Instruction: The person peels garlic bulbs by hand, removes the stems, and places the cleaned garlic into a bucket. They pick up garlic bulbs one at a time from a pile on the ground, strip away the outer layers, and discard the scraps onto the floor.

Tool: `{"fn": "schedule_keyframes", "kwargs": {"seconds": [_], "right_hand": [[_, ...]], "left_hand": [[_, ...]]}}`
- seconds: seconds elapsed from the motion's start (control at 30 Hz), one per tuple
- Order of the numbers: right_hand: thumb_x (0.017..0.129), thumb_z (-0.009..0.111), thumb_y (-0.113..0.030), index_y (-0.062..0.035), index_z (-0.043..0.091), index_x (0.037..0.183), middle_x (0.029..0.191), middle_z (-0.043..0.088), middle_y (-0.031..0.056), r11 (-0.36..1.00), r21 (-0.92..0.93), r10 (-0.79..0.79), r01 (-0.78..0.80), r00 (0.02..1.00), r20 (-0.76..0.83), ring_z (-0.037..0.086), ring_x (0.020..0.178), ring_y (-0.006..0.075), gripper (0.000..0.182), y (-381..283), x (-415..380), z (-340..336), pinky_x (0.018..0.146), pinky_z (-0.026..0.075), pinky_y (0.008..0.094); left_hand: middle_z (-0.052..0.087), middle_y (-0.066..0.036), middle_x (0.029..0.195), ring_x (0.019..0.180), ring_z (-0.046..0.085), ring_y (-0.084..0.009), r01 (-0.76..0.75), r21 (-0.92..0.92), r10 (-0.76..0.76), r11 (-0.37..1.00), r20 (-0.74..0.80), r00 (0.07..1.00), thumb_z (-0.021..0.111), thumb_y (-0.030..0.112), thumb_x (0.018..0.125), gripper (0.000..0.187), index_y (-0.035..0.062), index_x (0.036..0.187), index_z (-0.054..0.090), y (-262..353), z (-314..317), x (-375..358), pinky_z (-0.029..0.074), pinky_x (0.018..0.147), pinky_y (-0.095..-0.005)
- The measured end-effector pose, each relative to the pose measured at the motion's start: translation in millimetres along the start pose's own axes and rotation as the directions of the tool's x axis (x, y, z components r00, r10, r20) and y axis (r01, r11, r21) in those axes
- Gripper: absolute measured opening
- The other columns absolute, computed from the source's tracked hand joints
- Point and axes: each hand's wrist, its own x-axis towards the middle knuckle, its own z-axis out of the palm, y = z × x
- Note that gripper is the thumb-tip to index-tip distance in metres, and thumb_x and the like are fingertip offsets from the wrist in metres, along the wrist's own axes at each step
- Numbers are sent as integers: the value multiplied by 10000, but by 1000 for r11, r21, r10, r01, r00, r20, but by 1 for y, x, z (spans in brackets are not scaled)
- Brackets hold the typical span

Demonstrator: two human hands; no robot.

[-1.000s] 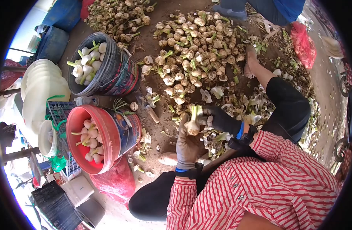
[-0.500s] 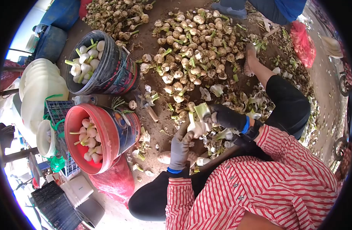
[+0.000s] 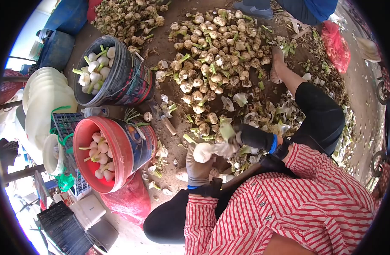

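My left hand [image 3: 197, 168], in a grey glove, is closed around a peeled white garlic bulb [image 3: 202, 152], whose green stem points up and left. To its right, my right hand [image 3: 251, 137], in a dark glove, grips pale peeled husk [image 3: 226, 148] with a green end; the husk is blurred by motion and lies beside the bulb. A large pile of unpeeled garlic [image 3: 216, 55] spreads on the ground beyond my hands. Loose husks [image 3: 284, 112] lie around my right forearm.
A black bucket [image 3: 86, 100] and a red bucket [image 3: 78, 165], both holding peeled bulbs, stand at the left. A red mesh sack [image 3: 129, 202] lies below them. A knife-like tool [image 3: 167, 123] rests on the ground. Another person's foot [image 3: 253, 10] shows at the top.
The husk has come away from around the bulb, which now shows round and white. My left hand has turned and moved slightly down; my right hand has moved slightly right and down.
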Motion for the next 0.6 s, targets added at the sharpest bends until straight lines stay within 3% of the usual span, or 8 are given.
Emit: {"fn": "schedule_keyframes", "kwargs": {"seconds": [0.03, 0.17, 0.2, 0.27, 0.43, 0.47, 0.57, 0.6], "right_hand": [[860, 505, -199, 5, 581, 933, 810, 595, 15, 983, -156, -75, 99, 986, 152, 523, 716, 72, 229, 1, -4, 6, 659, 434, 248], [860, 500, -186, -4, 565, 997, 857, 604, 42, 912, -312, -160, 265, 932, 325, 556, 753, 123, 237, -31, -6, 22, 689, 448, 280], [847, 494, -163, -9, 573, 999, 880, 612, 61, 863, -309, -333, 400, 910, 248, 574, 762, 164, 231, -37, -2, 21, 705, 459, 309], [827, 554, -303, -28, 487, 1134, 969, 602, 105, 815, 515, -448, 265, 852, 271, 593, 877, 201, 417, -65, 10, 18, 737, 476, 334], [751, 606, -518, -16, 476, 1150, 1016, 594, 109, 553, 799, -195, 238, 969, -154, 593, 896, 206, 654, -66, -19, 5, 836, 455, 321], [758, 625, -474, -6, 483, 1145, 1008, 594, 108, 718, 644, -418, 263, 904, 96, 597, 885, 216, 624, -51, -15, -28, 809, 471, 331], [741, 588, -277, -40, 553, 1057, 877, 602, 104, 946, -322, -35, 44, 999, 34, 569, 705, 149, 397, -65, -15, -34, 644, 437, 346], [732, 579, -218, -28, 533, 1104, 891, 601, 112, 590, -784, 216, -191, 973, -75, 577, 723, 156, 421, -59, -12, -48, 653, 447, 330]], "left_hand": [[575, -117, 1050, 999, 534, -253, 79, -21, -71, 997, 254, 964, 445, 348, 883, 376, 30, 1061, 536, 4, -14, 8, 375, 942, -431], [570, -99, 1073, 984, 544, -235, -168, 525, 165, 835, 53, 985, 425, 248, 906, 331, 38, 1152, 494, -12, -15, 7, 403, 921, -400], [569, -81, 1083, 984, 544, -211, 35, -27, -38, 999, -93, 995, 471, 250, 890, 333, 43, 1149, 500, -9, -13, 12, 426, 893, -371], [589, -39, 1021, 824, 568, -129, 14, -25, -13, 1000, 42, 999, 532, 289, 885, 352, 76, 1163, 498, -7, -7, 9, 459, 650, -197], [575, -35, 1056, 874, 550, -116, -105, 182, 124, 978, -93, 988, 512, 286, 899, 344, 85, 1177, 495, 1, -16, 8, 454, 666, -187], [572, -34, 1068, 894, 547, -112, -168, 335, 202, 927, -68, 977, 504, 289, 904, 340, 88, 1178, 498, 1, -25, 8, 455, 667, -184], [554, -31, 1128, 936, 543, -117, -98, 132, 115, 986, -129, 985, 473, 193, 922, 299, 75, 1197, 485, 3, -9, 6, 466, 717, -207], [546, -38, 1148, 949, 542, -123, -60, -10, 56, 998, -201, 978, 464, 153, 924, 288, 65, 1197, 483, 2, -1, 7, 470, 740, -219]]}}
